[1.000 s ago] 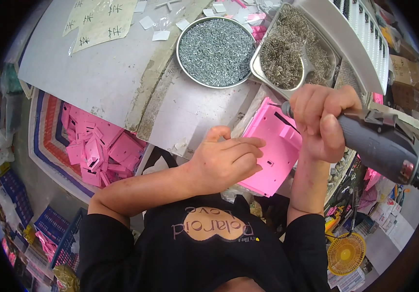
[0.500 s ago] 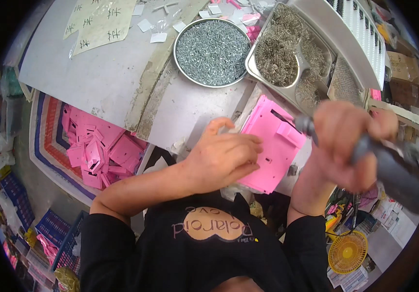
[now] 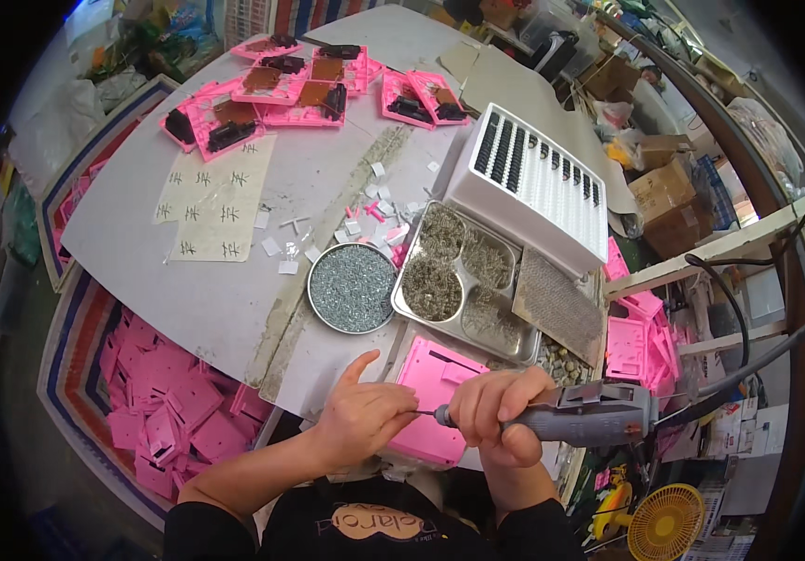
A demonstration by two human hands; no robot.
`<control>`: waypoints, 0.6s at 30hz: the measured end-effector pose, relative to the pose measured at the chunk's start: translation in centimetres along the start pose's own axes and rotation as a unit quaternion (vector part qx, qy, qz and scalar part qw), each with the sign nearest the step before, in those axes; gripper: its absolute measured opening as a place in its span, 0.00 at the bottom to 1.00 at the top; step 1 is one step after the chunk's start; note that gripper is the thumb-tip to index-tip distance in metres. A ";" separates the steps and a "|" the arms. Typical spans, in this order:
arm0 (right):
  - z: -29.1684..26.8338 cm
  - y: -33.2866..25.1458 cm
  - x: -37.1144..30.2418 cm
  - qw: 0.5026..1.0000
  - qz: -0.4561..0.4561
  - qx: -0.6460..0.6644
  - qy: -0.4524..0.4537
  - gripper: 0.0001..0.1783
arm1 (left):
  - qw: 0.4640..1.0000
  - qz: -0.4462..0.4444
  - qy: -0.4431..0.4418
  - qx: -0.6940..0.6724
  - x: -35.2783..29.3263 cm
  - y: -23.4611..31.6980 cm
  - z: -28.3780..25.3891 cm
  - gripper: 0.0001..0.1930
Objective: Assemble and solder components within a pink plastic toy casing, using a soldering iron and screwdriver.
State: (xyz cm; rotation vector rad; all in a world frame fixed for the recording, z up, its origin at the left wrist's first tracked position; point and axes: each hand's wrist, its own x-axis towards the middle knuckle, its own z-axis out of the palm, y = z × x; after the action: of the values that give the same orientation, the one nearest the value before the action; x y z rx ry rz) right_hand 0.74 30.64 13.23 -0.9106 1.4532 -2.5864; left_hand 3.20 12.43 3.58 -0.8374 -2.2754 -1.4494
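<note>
My right hand [image 3: 503, 407] is wrapped round a grey corded electric screwdriver [image 3: 599, 413], held level with its thin bit pointing left. At the bit's tip the fingertips of my left hand [image 3: 357, 416] are pinched together, thumb raised; whatever they hold is too small to make out. Just beneath both hands lies a flat pink plastic panel [image 3: 427, 374] with a slot near its top, partly covered by my fingers. Beyond it stands a round metal dish [image 3: 311, 297] full of small silver screws [image 3: 353, 286].
A compartmented metal tray [image 3: 512, 348] holds small springs [image 3: 432, 288]. Behind it is a white box [image 3: 552, 201] with rows of black parts. Pink assemblies [image 3: 276, 89] lie at the table's far end. Pink parts [image 3: 164, 393] fill a striped bag at left; a yellow fan [image 3: 666, 521] stands lower right.
The view has tilted up and shows more of the table. The screwdriver has come down level, and its bit now meets my left fingertips, which have closed into a pinch.
</note>
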 end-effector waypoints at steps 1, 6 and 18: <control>0.2 0.1 0.0 1.000 -0.005 -0.011 0.000 0.14 | 1.000 0.010 0.000 0.017 -0.1 0.1 -0.2 0.09; -0.3 -0.3 -0.6 1.000 0.018 -0.008 0.020 0.17 | 0.989 0.016 -0.146 -0.028 2.3 -1.9 -2.3 0.13; -0.1 1.1 -2.0 0.995 0.049 -0.071 0.045 0.19 | 0.943 -0.093 -0.044 0.315 5.4 -12.5 -3.8 0.07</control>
State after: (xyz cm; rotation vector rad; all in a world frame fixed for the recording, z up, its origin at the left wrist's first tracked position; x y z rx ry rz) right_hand 2.07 30.67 11.39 -0.7239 1.6774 -2.5114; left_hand -8.98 6.74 -0.78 -0.4994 -2.6993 -0.6555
